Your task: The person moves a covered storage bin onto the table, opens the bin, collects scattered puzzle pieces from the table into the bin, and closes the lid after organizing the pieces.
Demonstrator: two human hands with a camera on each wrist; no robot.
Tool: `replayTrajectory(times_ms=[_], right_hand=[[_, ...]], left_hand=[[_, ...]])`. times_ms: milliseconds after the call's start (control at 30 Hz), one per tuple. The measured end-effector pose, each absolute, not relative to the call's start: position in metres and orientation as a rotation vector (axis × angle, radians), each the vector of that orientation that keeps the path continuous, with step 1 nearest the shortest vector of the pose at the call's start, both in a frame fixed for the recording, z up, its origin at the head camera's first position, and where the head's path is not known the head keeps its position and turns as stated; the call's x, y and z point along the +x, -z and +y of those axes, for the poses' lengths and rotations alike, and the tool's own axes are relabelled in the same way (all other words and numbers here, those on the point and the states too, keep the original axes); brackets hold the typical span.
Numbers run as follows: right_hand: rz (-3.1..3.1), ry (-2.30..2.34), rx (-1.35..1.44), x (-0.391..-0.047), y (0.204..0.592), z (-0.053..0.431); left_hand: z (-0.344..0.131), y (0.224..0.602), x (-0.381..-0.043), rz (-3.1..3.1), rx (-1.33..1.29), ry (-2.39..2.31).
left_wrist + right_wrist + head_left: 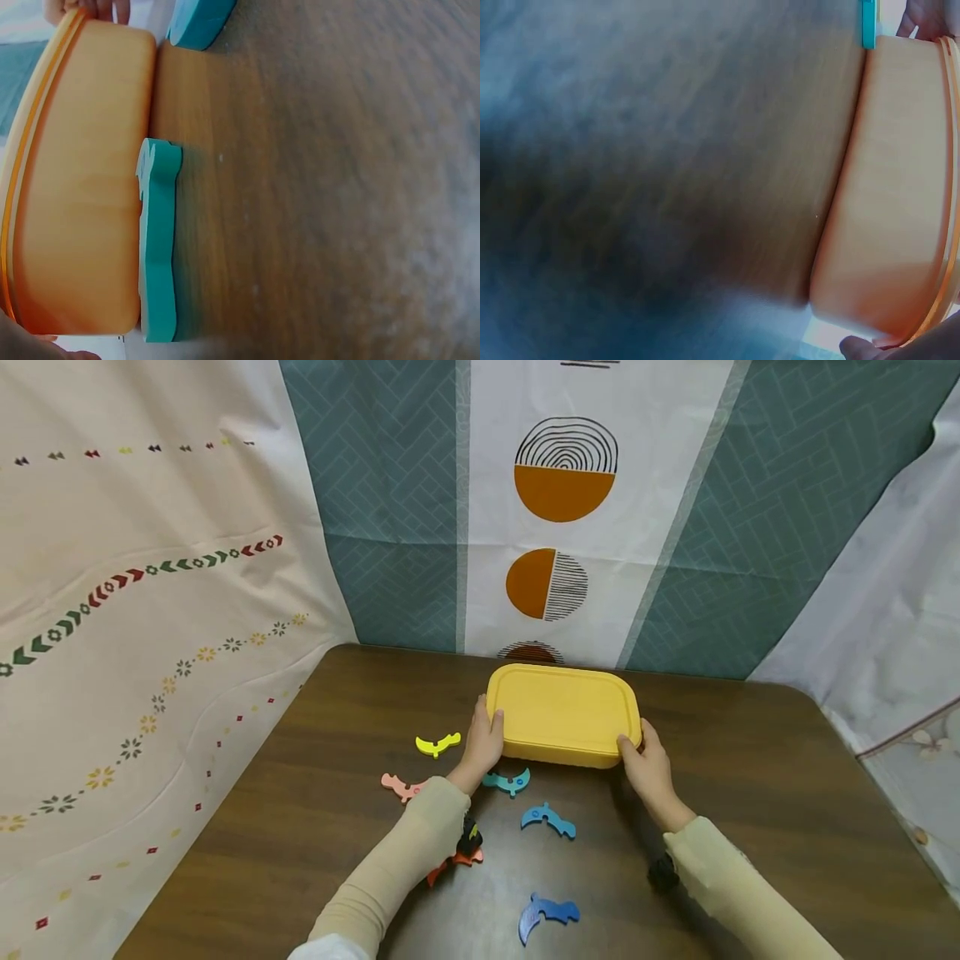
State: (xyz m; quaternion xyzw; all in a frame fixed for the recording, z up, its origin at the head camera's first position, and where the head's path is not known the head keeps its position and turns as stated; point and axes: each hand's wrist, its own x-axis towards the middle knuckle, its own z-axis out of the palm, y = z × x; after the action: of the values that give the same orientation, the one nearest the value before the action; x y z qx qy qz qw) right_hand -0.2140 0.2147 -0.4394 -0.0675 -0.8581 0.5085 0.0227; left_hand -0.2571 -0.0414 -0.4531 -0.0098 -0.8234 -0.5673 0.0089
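A yellow lidded box (566,710) sits at the back of the wooden table, its lid on. My left hand (483,739) grips its left end, thumb near the front corner. At the right end my right hand (647,768) holds it the same way, thumb on the lid's edge. Close in front of the box lies a teal dagger-shaped piece (510,782), partly behind my left hand; the left wrist view shows this teal piece (159,240) right beside the box wall (86,180). The box wall (885,187) also fills the right side of the right wrist view.
Similar flat curved pieces lie about: yellow (438,744), pink (401,787) partly behind the left sleeve, light blue (549,820), dark blue (547,914), and orange-red (468,857) partly under the left forearm. Patterned cloth (397,568) hangs behind the table's back edge.
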Motion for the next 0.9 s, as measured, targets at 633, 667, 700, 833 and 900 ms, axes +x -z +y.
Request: replayTrajectory(times_ms=[633, 667, 700, 833, 900], right_hand=[[-2.657, -1.576, -0.176, -0.212, 0.433, 0.218], [-2.653, -1.584, -0.178, -0.212, 0.433, 0.218], [-2.649, -1.589, -0.18, -0.212, 0.433, 0.218], [-2.638, -1.604, -0.189, -0.21, 0.43, 0.218], [-2.641, -1.599, -0.183, -0.21, 0.428, 0.219]], left_hand=[[-0.041, 0.446, -0.255, -2.546, -0.056, 1.79], [-0.042, 0.446, -0.255, -2.542, -0.056, 1.798], [-0.042, 0.446, -0.255, -2.544, -0.056, 1.801], [-0.042, 0.444, -0.256, -2.559, -0.068, 1.795], [-0.043, 0.442, -0.256, -2.566, -0.072, 1.785]])
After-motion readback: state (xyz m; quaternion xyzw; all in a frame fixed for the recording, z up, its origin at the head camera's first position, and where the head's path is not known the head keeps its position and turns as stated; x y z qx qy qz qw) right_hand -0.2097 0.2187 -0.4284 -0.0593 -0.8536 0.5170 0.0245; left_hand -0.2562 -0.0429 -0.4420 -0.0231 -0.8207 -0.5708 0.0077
